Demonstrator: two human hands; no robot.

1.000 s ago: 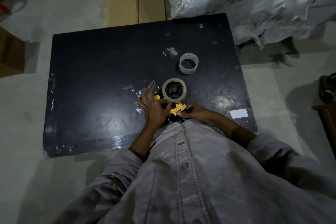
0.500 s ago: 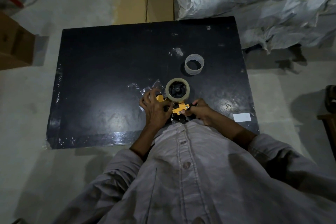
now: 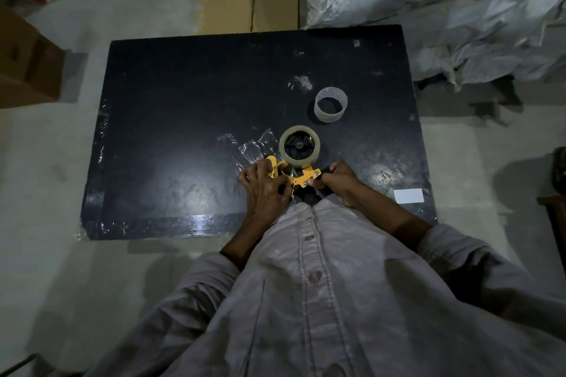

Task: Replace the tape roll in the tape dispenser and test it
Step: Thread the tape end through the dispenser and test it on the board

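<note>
A yellow tape dispenser lies on the black table close to my body. A roll of clear tape sits on its black hub. My left hand grips the dispenser's yellow front end, fingers pinched near the blade. My right hand is closed around the black handle. An empty translucent tape core stands on the table just beyond the dispenser. Crumpled clear tape scraps lie to the left of the roll.
A white label sticks on the table's near right corner. Cardboard boxes stand behind the table and another one at the far left. Large white sacks fill the back right. A dark object sits at the right edge.
My head has shifted, so the table sits lower and further right in view. Both hands stay on the dispenser with only small finger movements at the front end.
</note>
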